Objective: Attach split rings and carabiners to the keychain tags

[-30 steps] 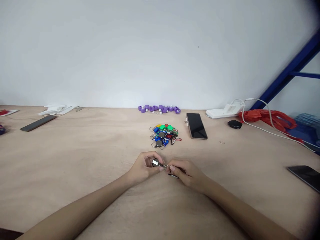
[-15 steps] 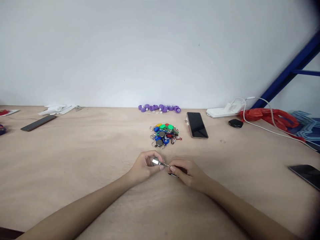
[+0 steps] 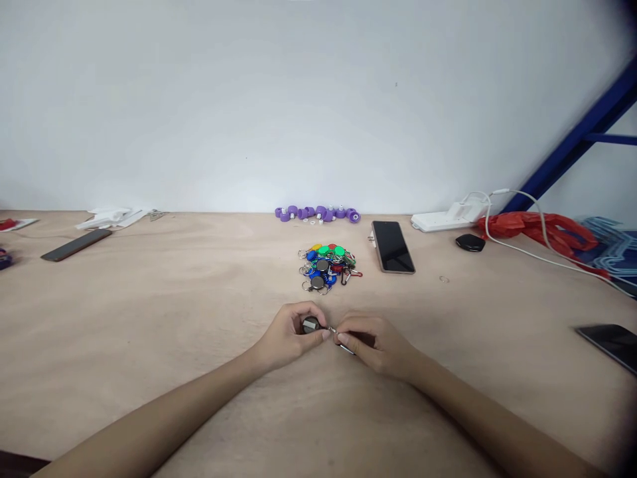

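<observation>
My left hand (image 3: 291,335) pinches a small round metal keychain reel (image 3: 311,325) just above the wooden table (image 3: 174,318). My right hand (image 3: 375,345) is closed on a thin dark clip (image 3: 346,348) joined to the reel by a short silver ring. The two hands nearly touch at the fingertips. Behind them lies a pile of coloured keychains (image 3: 326,267), green, blue, red and grey, a hand's width away.
A row of purple parts (image 3: 318,214) lies by the wall. A black phone (image 3: 392,247) lies right of the pile, others at the left (image 3: 75,245) and far right (image 3: 610,342). A white power strip (image 3: 445,219), cable, red bag (image 3: 540,229) sit at the back right.
My left hand has turned the reel slightly, so its bright face now looks darker. Both hands stay in the same spot; the view has shifted a little.
</observation>
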`<state>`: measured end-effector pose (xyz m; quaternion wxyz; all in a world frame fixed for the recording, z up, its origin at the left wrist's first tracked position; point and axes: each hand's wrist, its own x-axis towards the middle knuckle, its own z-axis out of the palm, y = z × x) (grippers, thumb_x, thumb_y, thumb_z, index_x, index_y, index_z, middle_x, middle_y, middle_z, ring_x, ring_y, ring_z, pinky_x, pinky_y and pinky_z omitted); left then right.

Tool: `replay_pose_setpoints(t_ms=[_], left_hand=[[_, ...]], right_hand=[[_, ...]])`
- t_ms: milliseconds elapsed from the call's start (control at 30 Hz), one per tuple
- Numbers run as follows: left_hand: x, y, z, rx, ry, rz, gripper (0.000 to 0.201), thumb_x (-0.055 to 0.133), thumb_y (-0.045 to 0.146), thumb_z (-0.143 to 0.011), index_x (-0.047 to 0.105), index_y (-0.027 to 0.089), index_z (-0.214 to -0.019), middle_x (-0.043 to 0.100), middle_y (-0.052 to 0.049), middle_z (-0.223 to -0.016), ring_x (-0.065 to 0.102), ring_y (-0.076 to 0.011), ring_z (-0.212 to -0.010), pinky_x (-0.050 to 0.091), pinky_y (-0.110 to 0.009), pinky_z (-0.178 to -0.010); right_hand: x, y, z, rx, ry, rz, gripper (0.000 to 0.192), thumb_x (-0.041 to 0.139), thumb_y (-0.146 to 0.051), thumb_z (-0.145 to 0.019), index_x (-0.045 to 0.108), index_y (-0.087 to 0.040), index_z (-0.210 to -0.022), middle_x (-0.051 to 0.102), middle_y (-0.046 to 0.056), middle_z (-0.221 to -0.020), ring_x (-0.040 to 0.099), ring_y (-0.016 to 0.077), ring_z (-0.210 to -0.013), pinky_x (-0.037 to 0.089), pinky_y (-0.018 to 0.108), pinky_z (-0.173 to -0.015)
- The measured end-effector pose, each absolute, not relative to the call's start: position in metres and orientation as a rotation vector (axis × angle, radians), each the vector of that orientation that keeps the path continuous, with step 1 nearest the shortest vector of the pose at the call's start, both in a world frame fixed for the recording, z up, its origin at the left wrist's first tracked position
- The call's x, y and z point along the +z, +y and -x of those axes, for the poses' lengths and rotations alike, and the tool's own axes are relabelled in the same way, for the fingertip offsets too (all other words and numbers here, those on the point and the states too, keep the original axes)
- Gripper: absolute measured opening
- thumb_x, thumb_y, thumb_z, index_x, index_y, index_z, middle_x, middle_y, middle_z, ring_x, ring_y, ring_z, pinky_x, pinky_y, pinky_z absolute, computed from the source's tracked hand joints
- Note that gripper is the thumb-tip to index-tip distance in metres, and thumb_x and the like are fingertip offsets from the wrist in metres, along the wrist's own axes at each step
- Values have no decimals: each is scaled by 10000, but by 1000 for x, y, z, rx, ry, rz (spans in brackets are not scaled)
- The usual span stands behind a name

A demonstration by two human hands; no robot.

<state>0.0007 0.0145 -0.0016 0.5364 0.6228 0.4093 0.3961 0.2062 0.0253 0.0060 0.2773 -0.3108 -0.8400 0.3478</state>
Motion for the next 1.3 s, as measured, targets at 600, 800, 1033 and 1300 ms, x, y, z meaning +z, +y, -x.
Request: replay_pose_setpoints(t_ms=[600,800,1033,1300], left_hand=[[-5,15,0,921,1013,-1521,141,706,213,-742,588,136,-752,533,9,-675,445,-104,-623,343,-230,-567],[-4,16,-1,901,1040,-1536,130,696,205,-740,586,136,-750,556,2,-691,470,-109,-635,363,-229,-579],[-6,14,1,865,1050,-1572,112,686,207,-756,597,141,-772,545,11,-683,448,-101,-616,346,-223,-562],[-6,14,0,878,1076,-1586,126,696,216,-757,595,142,-759,586,-14,-718,489,-119,-658,368,-238,-596]], right_hand=[[6,26,-205,923,-2248,776,251,499,-251,-912,599,-171,-696,563,5,-650,483,117,-580,361,234,-537],[6,26,-208,989,-2237,797,269,476,-288,-920,616,-162,-728,581,18,-673,500,124,-596,368,237,-539],[4,26,-207,958,-2224,823,232,539,-291,-897,651,-163,-740,588,11,-662,506,121,-586,383,237,-539],[-2,29,-206,918,-2228,747,191,536,-210,-906,715,-188,-843,668,71,-986,609,150,-766,478,271,-670]])
